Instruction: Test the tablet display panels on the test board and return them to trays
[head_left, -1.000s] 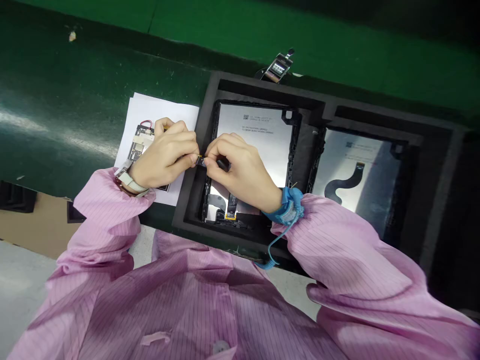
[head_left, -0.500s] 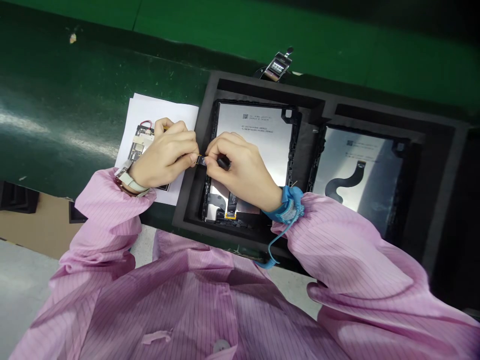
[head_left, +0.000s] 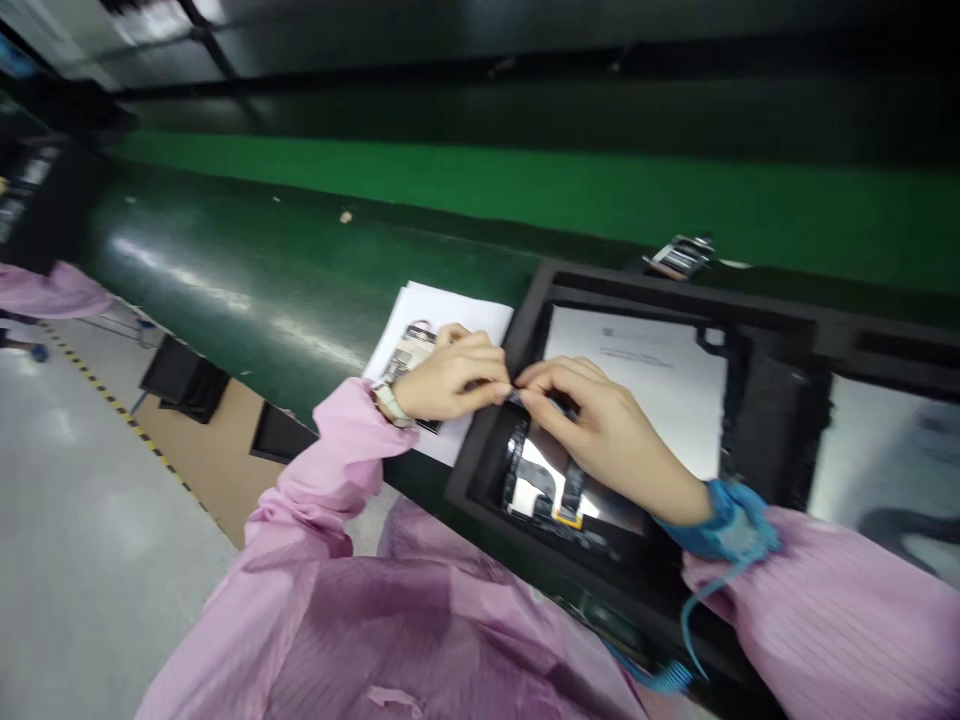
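My left hand (head_left: 459, 380) is closed, its thumb and fingertips pinching one end of a small dark flex cable (head_left: 516, 397). From the other side my right hand (head_left: 600, 425) pinches the same cable, so the fingertips of both hands nearly meet. Under the right hand lies a silver-backed display panel (head_left: 660, 385) with a black frame, set in a black foam tray (head_left: 491, 440). A dark ribbon with a yellow-edged end (head_left: 568, 518) shows at the panel's lower part. Partly behind the left hand, a small circuit board (head_left: 411, 350) rests on white paper (head_left: 442, 303). Motion blurs the fine detail.
A second display panel (head_left: 870, 450) sits in the tray's right compartment. Behind the tray stands a shiny metal object (head_left: 681, 257) on the green bench (head_left: 247, 250). A blue coiled cord (head_left: 667, 680) hangs from my right wrist. Black trays (head_left: 184, 375) lie lower left; another person's sleeve (head_left: 52, 290) shows far left.
The camera view has swung left and up, so hands and tray appear farther right and lower. Both hands keep their pinch on the flex cable.
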